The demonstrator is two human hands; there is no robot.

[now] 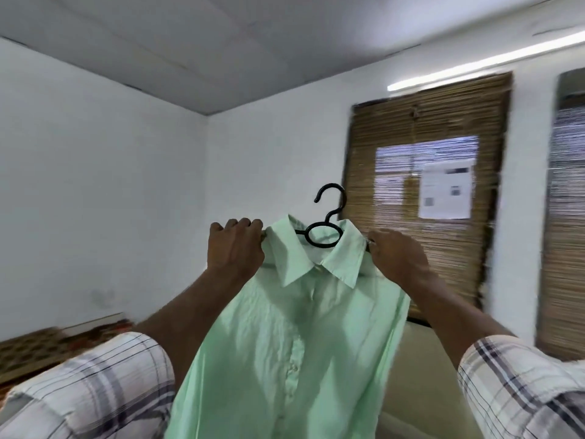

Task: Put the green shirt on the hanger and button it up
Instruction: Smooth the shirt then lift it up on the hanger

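While the green shirt (285,327) hangs in mid-air in front of the person, the head view shows both hands raised at shoulder-line height of the garment. The left hand (234,248) is clenched on the shirt's shoulder just beside the collar, its fingers (240,224) curled over the top edge, probably with the hanger's arm inside the cloth. The right hand (395,258) pinches the opposite shoulder in the same way, its fingertips closed on fabric at the collar's other side. The black hanger (326,223) sits inside the neck opening: its hook and ring stand up above the collar, and its arms are hidden under the cloth.

As a judgement, the task looks close to done. The shirt is on the hanger, the collar meets at the top, and the placket runs closed down the front with buttons showing along it. The lowest part of the front falls out of view and the frame is blurred, so I cannot tell whether every button is fastened.

For room, the shirt hangs free, touching nothing but the hands and hanger. White walls stand well apart to the left and ahead, and a bamboo blind (424,191) with a paper sheet (444,191) on it lies behind, to the right. A patterned bed or mat (38,350) lies low on the left, well below the hands.
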